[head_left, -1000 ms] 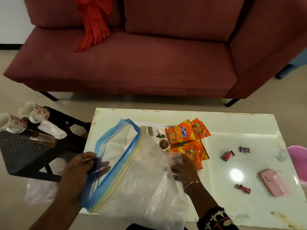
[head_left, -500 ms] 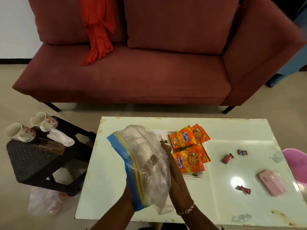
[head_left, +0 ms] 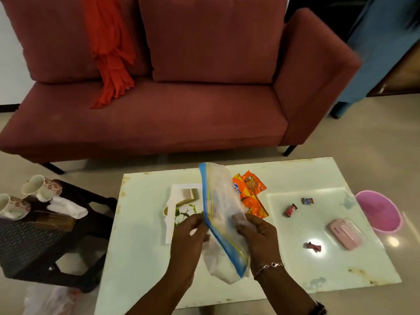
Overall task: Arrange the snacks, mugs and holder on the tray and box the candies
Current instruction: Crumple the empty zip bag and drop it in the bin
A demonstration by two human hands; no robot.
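While both hands gather a clear zip-top bag (head_left: 223, 220) above the white table (head_left: 145, 246), probably to clear it away, the left hand (head_left: 189, 241) pinches the blue seal edge, fingers closed on the plastic. The right hand (head_left: 255, 237), a bracelet on its wrist, cups the far side, fingers curled onto the film. Behind the bag, orange snack packets (head_left: 250, 192) lie on the white tray (head_left: 179, 201). Three wrapped candies (head_left: 291, 210) sit scattered near a pink box (head_left: 346, 234), which looks closed. Two floral mugs (head_left: 42, 187) wait on a dark side table (head_left: 34, 242), well apart.
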